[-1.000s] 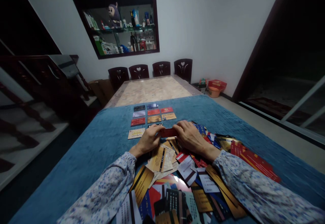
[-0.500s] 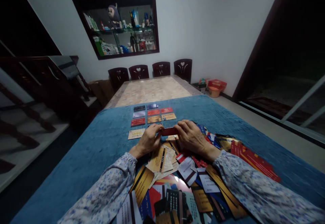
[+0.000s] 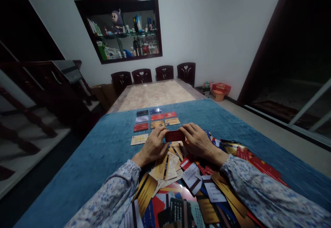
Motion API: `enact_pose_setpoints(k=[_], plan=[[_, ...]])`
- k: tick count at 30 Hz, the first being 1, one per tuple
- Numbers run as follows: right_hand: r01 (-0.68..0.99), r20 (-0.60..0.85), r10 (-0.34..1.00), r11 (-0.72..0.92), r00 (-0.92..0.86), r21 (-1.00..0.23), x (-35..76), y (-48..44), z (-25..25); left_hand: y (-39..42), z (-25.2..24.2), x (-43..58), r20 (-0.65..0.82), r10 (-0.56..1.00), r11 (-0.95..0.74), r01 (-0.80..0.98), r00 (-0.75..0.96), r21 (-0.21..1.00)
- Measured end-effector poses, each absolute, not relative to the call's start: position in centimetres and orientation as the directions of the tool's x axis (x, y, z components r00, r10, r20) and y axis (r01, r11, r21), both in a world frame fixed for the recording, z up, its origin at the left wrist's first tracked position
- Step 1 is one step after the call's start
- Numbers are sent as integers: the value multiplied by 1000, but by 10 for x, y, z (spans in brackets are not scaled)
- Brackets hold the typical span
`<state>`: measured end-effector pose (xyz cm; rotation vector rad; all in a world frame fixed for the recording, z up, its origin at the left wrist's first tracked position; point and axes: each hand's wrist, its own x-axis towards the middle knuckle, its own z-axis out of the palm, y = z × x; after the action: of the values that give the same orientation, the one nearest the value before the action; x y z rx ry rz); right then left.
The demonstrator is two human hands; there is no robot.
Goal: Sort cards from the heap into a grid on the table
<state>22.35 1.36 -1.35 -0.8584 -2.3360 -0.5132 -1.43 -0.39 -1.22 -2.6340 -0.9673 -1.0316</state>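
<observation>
Between my two hands a dark red card (image 3: 175, 136) is held up by its short ends, above the pile. My left hand (image 3: 154, 143) pinches its left end; my right hand (image 3: 198, 140) grips the right end. Whether it is one card or a small stack I cannot tell. Below and in front of me spreads a loose heap of cards, among them a tan card with a dark stripe (image 3: 162, 167), a white card (image 3: 191, 178) and a gold card (image 3: 147, 192). Beyond my left hand several cards lie in rows, including a cream card (image 3: 139, 139) and a red card (image 3: 141, 127).
A blue cloth (image 3: 103, 145) covers the near part of the table, with the bare patterned tabletop (image 3: 160, 91) behind it. Red cards or sheets (image 3: 263, 166) lie right of my right forearm. Dark chairs (image 3: 186, 73) stand at the far end.
The red card has tilted so more of its face shows, and both hands still hold it. The whole view has shifted slightly downward. The laid-out rows look the same.
</observation>
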Motion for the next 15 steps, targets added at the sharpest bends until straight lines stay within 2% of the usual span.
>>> enact_pose_setpoints(k=[9, 15], plan=[[641, 635, 458, 763, -622, 77, 221, 20, 0, -1, -10, -19, 645, 535, -734, 678, 545, 36], [579, 601, 426, 811, -676, 76, 219, 33, 6, 4, -4, -24, 622, 565, -701, 713, 543, 15]])
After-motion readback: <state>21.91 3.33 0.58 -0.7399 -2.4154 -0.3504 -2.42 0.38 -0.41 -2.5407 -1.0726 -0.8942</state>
